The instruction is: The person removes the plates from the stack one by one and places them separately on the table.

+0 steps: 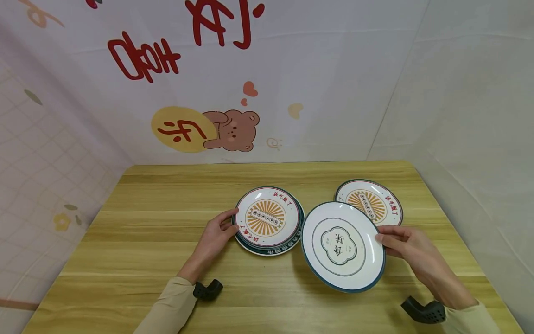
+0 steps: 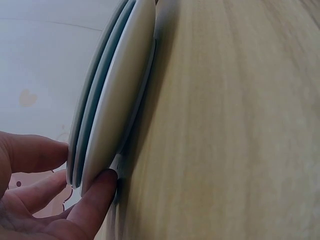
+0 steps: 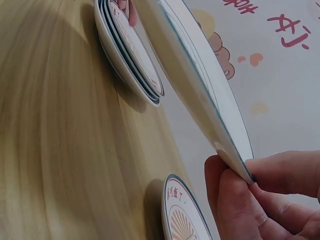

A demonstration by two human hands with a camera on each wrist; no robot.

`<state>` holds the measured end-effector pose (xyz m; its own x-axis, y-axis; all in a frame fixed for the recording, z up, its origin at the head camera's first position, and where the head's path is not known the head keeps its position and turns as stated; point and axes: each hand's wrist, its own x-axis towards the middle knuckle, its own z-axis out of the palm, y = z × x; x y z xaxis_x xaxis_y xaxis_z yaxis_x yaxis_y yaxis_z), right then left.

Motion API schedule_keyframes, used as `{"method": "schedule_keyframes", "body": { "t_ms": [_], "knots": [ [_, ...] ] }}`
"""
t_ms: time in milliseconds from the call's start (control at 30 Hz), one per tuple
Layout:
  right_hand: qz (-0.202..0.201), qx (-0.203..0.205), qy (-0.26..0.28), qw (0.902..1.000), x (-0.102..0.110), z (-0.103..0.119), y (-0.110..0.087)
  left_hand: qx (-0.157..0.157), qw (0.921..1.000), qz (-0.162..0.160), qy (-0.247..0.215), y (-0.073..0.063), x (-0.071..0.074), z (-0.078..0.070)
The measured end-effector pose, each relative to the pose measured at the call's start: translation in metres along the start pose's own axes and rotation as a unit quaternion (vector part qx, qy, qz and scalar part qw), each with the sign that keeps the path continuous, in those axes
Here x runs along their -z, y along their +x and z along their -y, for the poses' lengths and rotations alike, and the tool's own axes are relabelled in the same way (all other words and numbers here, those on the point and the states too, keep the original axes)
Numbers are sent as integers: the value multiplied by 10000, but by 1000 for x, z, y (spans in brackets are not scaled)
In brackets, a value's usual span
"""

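Plate (image 1: 344,248) hangs off the bench (image 1: 233,287) just to the right of the stack (image 1: 267,218) and a little toward me, and that sideways offset is the relation I read everything from. The right hand (image 1: 417,253) has it by the rim on the side away from the stack, pinched thin between thumb and fingers with hardly any opening. So, from the right hand, the stack lies left, across the full breadth of the plate. Being round, the plate gives me no long axis to line up; what counts is its free edge, which faces the stack's right rim. From the head those two edges look nearly met, yet the right wrist view shows me a gap, with the plate seeming to ride higher than the stack's top. I can't judge its tilt closely.

The left hand (image 1: 214,236) is the nearer one to the stack. It grips the stack's left rim, thumb and fingers spread only as far as the layered edges between them, so the two hands sit on opposite sides. Beyond the stack to the right, the far plate (image 1: 371,202) lies on the bench, partly hidden from the head by the plate I'm holding.
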<state>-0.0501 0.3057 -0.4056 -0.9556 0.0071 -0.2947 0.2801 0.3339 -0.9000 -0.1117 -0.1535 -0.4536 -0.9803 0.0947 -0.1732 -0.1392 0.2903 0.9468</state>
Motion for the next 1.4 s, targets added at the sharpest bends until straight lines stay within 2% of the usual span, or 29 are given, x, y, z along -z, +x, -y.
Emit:
{"method": "schedule_keyframes", "body": {
  "t_ms": [767, 1000, 1400],
  "knots": [
    [-77, -125, -285, 9995, 24, -34, -11, 74, 9999, 21, -84, 0, -1, -4],
    [-84, -72, -155, 9998, 31, -41, -12, 62, 9998, 41, -178, 2, -1, -2],
    [-146, -362, -480, 9981, 42, -45, -13, 46, 9999, 26, -150, 2, 0, -1]
  ]
}}
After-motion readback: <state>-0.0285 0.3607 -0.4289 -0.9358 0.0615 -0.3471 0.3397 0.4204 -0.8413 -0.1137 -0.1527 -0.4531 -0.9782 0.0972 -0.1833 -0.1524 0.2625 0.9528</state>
